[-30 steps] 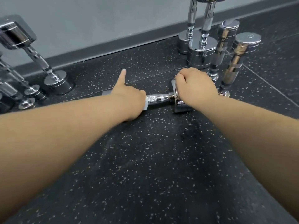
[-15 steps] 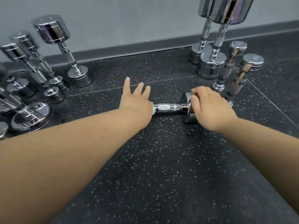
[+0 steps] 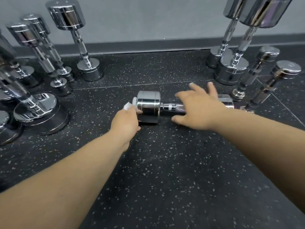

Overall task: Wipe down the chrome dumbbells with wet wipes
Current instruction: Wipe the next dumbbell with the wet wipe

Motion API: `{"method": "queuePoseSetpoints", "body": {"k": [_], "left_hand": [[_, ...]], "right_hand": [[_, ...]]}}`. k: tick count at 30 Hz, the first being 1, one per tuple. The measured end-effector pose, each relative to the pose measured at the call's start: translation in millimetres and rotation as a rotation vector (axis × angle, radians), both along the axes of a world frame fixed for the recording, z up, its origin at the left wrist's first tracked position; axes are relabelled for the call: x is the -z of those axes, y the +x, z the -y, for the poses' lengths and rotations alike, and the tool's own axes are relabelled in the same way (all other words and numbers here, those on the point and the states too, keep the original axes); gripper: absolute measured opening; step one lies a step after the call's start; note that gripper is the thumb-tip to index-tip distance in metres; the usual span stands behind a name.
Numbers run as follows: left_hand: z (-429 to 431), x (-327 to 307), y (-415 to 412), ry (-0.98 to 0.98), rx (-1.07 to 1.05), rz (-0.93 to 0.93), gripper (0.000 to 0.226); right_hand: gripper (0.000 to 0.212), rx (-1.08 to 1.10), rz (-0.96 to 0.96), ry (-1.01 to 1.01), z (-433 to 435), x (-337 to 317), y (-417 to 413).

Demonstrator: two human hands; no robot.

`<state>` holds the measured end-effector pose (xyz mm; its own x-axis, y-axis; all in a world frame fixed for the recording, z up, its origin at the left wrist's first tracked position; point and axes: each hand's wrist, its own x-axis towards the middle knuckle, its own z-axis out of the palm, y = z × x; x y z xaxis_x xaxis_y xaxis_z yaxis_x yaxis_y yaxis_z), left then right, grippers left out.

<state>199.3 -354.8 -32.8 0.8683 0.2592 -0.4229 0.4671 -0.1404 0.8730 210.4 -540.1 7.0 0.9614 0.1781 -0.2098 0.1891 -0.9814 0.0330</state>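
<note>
The left hand (image 3: pixel 125 120) has its fingers curled under, largely hidden behind the back of the hand. They pinch a white wet wipe (image 3: pixel 128 105), of which only a crumpled corner shows above the knuckles. The wipe sits against the outer end face of the left head of the chrome dumbbell (image 3: pixel 148 108).

The right hand (image 3: pixel 200 109) has its fingers (image 3: pixel 211 89) straight and spread wide, thumb out toward the camera, gripping nothing. The palm lies over the right part of the knurled handle. Contact with the bar cannot be confirmed, and the fingertips are blurred.

The chrome dumbbell lies on its side on the black speckled floor (image 3: pixel 165 171), near the centre of view, with the handle running left to right. Its right head is mostly covered by the right hand and wrist, and only its upper edge shows.

To the left stands a group of upright dumbbells (image 3: pixel 90 70), each resting on one head. Several of them are cut off by the left frame edge and overlap, so no count can be given. To the right stand two tall dumbbells (image 3: pixel 231 72), also on end, their upper heads cut by the top edge. Just beside them are two small dumbbells (image 3: pixel 288 67), tilted, their lower ends near the hidden right head.

Behind everything run a grey wall (image 3: pixel 148 19) and a dark skirting (image 3: pixel 148 47).
</note>
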Motion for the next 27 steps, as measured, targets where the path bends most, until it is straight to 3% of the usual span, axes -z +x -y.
{"method": "queuePoseSetpoints", "body": {"k": [2,4,7,9,12,21,27], "left_hand": [[0,9,2,0.003,-0.017,-0.003,0.034],[0,11,3,-0.025,-0.037,-0.003,0.033],[3,10,8,-0.182,-0.087,0.003,0.028],[5,5,12,-0.343,-0.19,-0.036,0.026],[10,1,10,-0.448,-0.244,-0.075,0.027],[10,-5,7,-0.503,-0.296,-0.137,0.019],[22,-4,4,-0.706,-0.297,-0.092,0.029]], "right_hand": [[0.063,-0.063,-0.049,0.071,-30,4,8],[0.064,0.029,-0.147,0.308,-48,2,18],[0.103,0.159,-0.31,0.51,-55,-2,32],[0.109,0.208,-0.266,0.511,-58,1,33],[0.101,0.284,-0.177,0.57,-60,13,29],[0.093,0.253,-0.132,0.643,-55,15,14],[0.07,0.214,-0.039,0.857,-32,-3,0]]}}
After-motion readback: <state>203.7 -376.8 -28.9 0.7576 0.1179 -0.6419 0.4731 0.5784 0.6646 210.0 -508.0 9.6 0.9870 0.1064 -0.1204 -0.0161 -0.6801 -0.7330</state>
